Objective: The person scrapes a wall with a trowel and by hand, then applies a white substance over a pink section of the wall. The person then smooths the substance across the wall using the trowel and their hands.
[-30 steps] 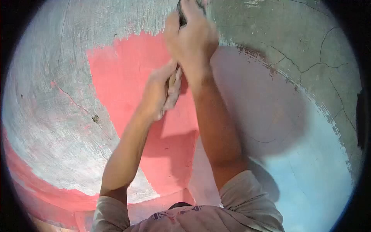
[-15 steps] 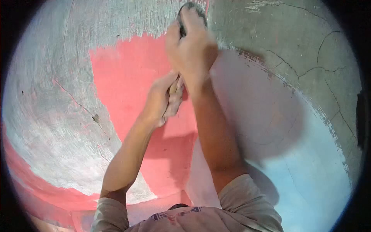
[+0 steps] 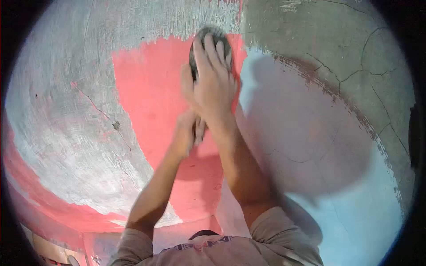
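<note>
A dark, oval, flat-looking tool (image 3: 194, 66) lies against the wall at the top of the pink patch. Its head is pressed under my right hand (image 3: 211, 84), whose fingers stretch up over it with the thumb along its left edge. My left hand (image 3: 188, 131) is closed lower down, just below the right wrist, around the tool's handle, which is mostly hidden by the fingers. The pink paint (image 3: 146, 88) has a ragged upper edge, with streaky grey-white wall (image 3: 146, 22) above it.
Pale blue paint (image 3: 355, 217) covers the lower right, partly under my shadow. Bare grey wall (image 3: 310, 26) with branching cracks lies beyond its rough edge. On the left, scuffed grey-white wall (image 3: 66, 111) has a long crack with a small chipped hole (image 3: 116, 126).
Both hands and the tool have moved down the wall, from the streaky grey area onto the top of the pink patch. The view has shifted slightly.
</note>
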Demonstrator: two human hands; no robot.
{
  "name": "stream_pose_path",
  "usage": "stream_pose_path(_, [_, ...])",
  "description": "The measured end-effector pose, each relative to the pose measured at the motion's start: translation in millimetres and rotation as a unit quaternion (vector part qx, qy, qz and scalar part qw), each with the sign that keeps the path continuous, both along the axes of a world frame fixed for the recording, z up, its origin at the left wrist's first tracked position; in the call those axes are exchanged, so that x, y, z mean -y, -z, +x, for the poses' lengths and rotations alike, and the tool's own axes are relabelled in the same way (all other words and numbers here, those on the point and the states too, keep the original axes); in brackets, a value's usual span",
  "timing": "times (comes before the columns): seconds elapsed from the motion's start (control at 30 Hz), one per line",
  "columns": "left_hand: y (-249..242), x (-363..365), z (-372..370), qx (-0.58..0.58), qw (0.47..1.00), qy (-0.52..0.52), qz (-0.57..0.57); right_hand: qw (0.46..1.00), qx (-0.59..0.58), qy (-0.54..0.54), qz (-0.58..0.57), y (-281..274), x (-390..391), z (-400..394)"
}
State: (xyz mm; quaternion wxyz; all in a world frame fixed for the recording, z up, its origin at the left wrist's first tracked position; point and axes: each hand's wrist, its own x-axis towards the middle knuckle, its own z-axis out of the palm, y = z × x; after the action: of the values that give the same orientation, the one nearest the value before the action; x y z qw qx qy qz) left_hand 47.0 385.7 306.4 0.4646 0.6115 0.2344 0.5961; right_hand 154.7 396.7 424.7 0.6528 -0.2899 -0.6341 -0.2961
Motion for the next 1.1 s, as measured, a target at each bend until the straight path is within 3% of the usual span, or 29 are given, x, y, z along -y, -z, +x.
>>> stream_pose_path(0.03, [24.2,12.1,2.2,-0.011,0.998,-0.035,0.042,0.998,0.020,-0.051,-0.018,20.5,10.9,4.6])
stream_pose_path(0.1, [56.5,48.6,1.1,0.044,0.996,-0.035,-0.064,0.946,-0.040,-0.280,-0.161,74.0,39.1,17.8])
stream_pose_path(0.23, [172.8,86.2,-38.6,0.183,0.965,0.020,-0.186,0.898,-0.142,-0.385,-0.158,202.3,83.4,30.1])
stream_pose_path(0.3, [202.8,120.0,-58.3,0.184,0.953,-0.019,-0.239,0.857,-0.129,-0.404,-0.294,256.9,92.5,24.6])
stream_pose_path(0.33, [216.9,137.8,-70.6,0.161,0.963,-0.036,-0.213,0.822,-0.135,-0.411,-0.372,269.1,100.2,26.0])
stream_pose_path(0.4, [226.7,173.1,-86.3,0.109,0.970,-0.098,-0.196,0.735,-0.141,-0.412,-0.519,282.7,106.6,27.6])
stream_pose_path(0.5, [230.4,220.9,-96.4,0.066,0.943,-0.214,-0.245,0.766,-0.087,-0.379,-0.511,305.1,90.2,27.3])
stream_pose_path(0.53, [230.1,232.2,-97.5,0.069,0.934,-0.245,-0.251,0.748,-0.100,-0.393,-0.525,312.6,85.9,26.6])
stream_pose_path(0.63, [246.5,256.9,-98.3,0.127,0.904,-0.308,-0.267,0.771,-0.037,-0.362,-0.522,311.4,76.7,36.7])
stream_pose_path(0.83, [251.4,268.9,-102.2,0.251,0.871,-0.328,-0.268,0.755,-0.006,-0.380,-0.534,332.3,45.5,34.0])
stream_pose_path(1.1, [251.2,282.9,-93.2,0.244,0.881,-0.304,-0.270,0.728,0.011,-0.404,-0.554,321.7,71.3,19.2])
